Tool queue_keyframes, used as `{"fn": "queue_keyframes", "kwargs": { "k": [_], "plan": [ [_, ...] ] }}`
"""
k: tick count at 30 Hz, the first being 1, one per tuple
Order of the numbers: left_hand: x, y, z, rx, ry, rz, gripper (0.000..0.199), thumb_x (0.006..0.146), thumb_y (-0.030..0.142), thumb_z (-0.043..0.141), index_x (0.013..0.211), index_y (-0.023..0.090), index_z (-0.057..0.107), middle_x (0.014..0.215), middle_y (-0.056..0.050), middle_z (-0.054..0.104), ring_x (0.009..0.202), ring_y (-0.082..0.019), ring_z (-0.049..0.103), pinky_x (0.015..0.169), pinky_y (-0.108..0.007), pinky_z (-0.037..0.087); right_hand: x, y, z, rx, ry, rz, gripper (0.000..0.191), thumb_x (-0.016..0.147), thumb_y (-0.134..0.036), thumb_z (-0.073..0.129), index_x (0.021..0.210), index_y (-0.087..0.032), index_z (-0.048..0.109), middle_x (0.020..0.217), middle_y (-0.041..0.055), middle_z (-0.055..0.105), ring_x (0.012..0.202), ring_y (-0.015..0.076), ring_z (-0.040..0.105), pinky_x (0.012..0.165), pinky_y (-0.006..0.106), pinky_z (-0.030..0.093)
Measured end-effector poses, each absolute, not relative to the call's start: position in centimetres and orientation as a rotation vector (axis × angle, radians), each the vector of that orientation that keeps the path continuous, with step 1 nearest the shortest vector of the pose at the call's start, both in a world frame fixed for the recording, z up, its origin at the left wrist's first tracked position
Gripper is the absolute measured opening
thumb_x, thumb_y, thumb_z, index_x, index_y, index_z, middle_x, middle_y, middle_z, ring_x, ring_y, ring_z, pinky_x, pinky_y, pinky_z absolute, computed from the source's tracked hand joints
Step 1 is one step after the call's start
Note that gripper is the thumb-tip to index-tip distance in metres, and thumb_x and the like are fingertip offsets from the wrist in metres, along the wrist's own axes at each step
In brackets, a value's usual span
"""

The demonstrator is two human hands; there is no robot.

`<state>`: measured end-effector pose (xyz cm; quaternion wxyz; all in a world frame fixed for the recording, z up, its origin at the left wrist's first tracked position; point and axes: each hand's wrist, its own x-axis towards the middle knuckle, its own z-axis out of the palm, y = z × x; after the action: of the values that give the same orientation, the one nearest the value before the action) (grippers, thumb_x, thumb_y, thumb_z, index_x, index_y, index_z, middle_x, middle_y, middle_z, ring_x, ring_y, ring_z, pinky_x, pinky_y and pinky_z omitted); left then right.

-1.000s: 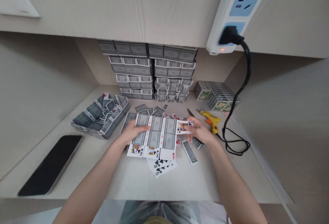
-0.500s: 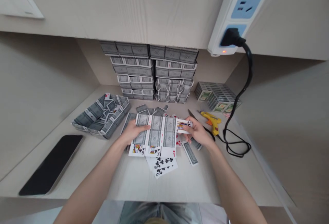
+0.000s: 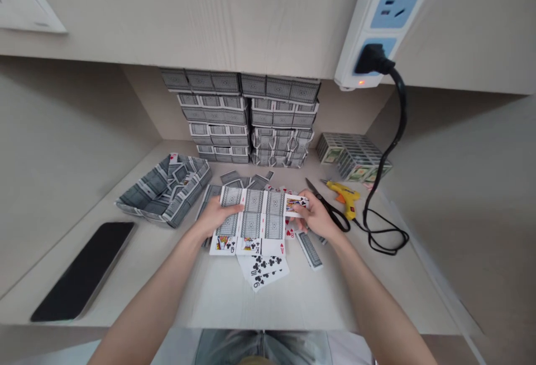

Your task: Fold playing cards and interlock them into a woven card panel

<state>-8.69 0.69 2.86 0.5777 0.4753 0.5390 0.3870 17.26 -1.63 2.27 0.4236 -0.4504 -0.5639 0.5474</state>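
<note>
A flat panel of joined playing cards (image 3: 253, 214), mostly backs up, is held above the desk. My left hand (image 3: 215, 215) grips its left side with the thumb on top. At the panel's right edge my right hand (image 3: 315, 215) pinches a face card (image 3: 297, 205), its picture side up; whether the card is fixed to the panel I cannot tell. Face strips of a queen, a king and an ace show along the near edge. Beneath lie loose club cards (image 3: 263, 271). A folded card strip (image 3: 310, 250) rests to the right.
A card-built tray (image 3: 142, 211) with folded cards inside stands left, behind a black phone-like slab (image 3: 86, 270). Stacked card boxes (image 3: 247, 114) line the back. Scissors (image 3: 340, 217), a corded yellow glue gun (image 3: 345, 195) and a banknote-patterned block (image 3: 355, 155) sit right, below a power strip (image 3: 385, 24).
My right hand has shifted slightly left with the face card, closer to the panel. More of the scissors shows. My left hand keeps its grip.
</note>
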Motion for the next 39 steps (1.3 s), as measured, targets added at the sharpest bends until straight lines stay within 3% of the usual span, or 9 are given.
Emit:
{"fn": "queue_keyframes", "kwargs": {
  "k": [5, 11, 14, 17, 21, 24, 28, 33, 39],
  "plan": [
    [-8.9, 0.7, 3.1, 1.182, 1.253, 0.876, 0.04, 0.055, 0.037, 0.072, 0.087, 0.014, 0.061, 0.089, -0.007, 0.069, 0.082, -0.025, 0.064, 0.074, -0.036, 0.05, 16.9, -1.6, 2.2, -1.086, -1.367, 1.411, 0.027, 0.077, -0.04, 0.052, 0.08, -0.024, 0.031, 0.056, -0.007, 0.057, 0.032, 0.0093, 0.046, 0.028, 0.019, 0.032],
    [-9.7, 1.1, 4.1, 1.538, 1.263, 1.209, 0.06, 0.069, 0.033, 0.061, 0.124, 0.021, 0.039, 0.11, -0.006, 0.059, 0.104, -0.021, 0.054, 0.09, -0.036, 0.041, 16.6, -1.7, 2.7, -1.057, -1.363, 1.511, 0.031, 0.074, -0.042, 0.055, 0.08, -0.024, 0.032, 0.058, -0.0064, 0.058, 0.034, 0.0088, 0.047, 0.028, 0.018, 0.032],
    [-9.8, 1.1, 4.2, 1.951, 1.377, 1.3, 0.044, 0.075, 0.028, 0.054, 0.119, 0.022, 0.047, 0.117, -0.006, 0.054, 0.118, -0.022, 0.042, 0.101, -0.04, 0.028, 16.0, -1.8, 2.2, -1.054, -1.38, 1.566, 0.031, 0.073, -0.043, 0.056, 0.08, -0.024, 0.033, 0.058, -0.0058, 0.06, 0.034, 0.0098, 0.05, 0.029, 0.02, 0.037],
    [-9.0, 0.7, 4.1, 2.309, 1.315, 1.087, 0.036, 0.08, 0.019, 0.043, 0.114, 0.023, 0.053, 0.121, -0.004, 0.052, 0.124, -0.022, 0.031, 0.105, -0.043, 0.021, 15.5, -1.8, 1.9, -1.084, -1.388, 1.597, 0.031, 0.073, -0.044, 0.057, 0.08, -0.024, 0.033, 0.055, -0.0055, 0.059, 0.035, 0.0123, 0.054, 0.03, 0.023, 0.042],
    [-7.4, 0.4, 3.6, 2.47, 1.236, 0.755, 0.047, 0.074, 0.013, 0.043, 0.121, 0.021, 0.049, 0.119, -0.007, 0.053, 0.12, -0.024, 0.035, 0.103, -0.047, 0.021, 15.2, -1.7, 1.7, -1.147, -1.389, 1.575, 0.033, 0.072, -0.045, 0.057, 0.082, -0.023, 0.034, 0.045, -0.008, 0.055, 0.035, 0.0144, 0.056, 0.032, 0.023, 0.044],
    [-6.9, 1.0, 3.3, 2.413, 1.322, 0.619, 0.053, 0.069, 0.014, 0.049, 0.121, 0.019, 0.049, 0.114, -0.009, 0.057, 0.112, -0.027, 0.042, 0.098, -0.047, 0.027, 15.2, -1.5, 1.4, -1.148, -1.359, 1.535, 0.034, 0.07, -0.044, 0.058, 0.082, -0.022, 0.035, 0.046, -0.008, 0.056, 0.036, 0.0145, 0.058, 0.032, 0.022, 0.046],
    [-6.9, 2.5, 3.2, 2.127, 1.323, 0.553, 0.037, 0.065, 0.021, 0.056, 0.102, 0.02, 0.062, 0.107, -0.007, 0.062, 0.104, -0.027, 0.05, 0.094, -0.039, 0.033, 15.2, -1.4, 0.9, -1.139, -1.349, 1.5, 0.034, 0.07, -0.041, 0.059, 0.085, -0.023, 0.034, 0.045, -0.0093, 0.054, 0.037, 0.0154, 0.059, 0.033, 0.024, 0.047],
    [-6.9, 3.9, 3.6, 1.834, 1.242, 0.553, 0.026, 0.053, 0.024, 0.064, 0.078, 0.021, 0.068, 0.084, -0.001, 0.068, 0.087, -0.022, 0.059, 0.082, -0.029, 0.042, 15.3, -1.3, 0.7, -1.093, -1.332, 1.491, 0.044, 0.07, -0.039, 0.061, 0.097, -0.024, 0.029, 0.05, -0.0115, 0.056, 0.038, 0.0149, 0.059, 0.035, 0.024, 0.048],
    [-6.7, 4.2, 2.5, 1.715, 1.309, 0.632, 0.03, 0.053, 0.024, 0.065, 0.082, 0.02, 0.07, 0.085, -0.001, 0.069, 0.087, -0.023, 0.061, 0.083, -0.031, 0.042, 16.0, -0.9, 0.6, -1.118, -1.338, 1.529, 0.035, 0.074, -0.044, 0.053, 0.093, -0.024, 0.032, 0.052, -0.0085, 0.058, 0.037, 0.0139, 0.058, 0.034, 0.022, 0.045]
  ]
}}
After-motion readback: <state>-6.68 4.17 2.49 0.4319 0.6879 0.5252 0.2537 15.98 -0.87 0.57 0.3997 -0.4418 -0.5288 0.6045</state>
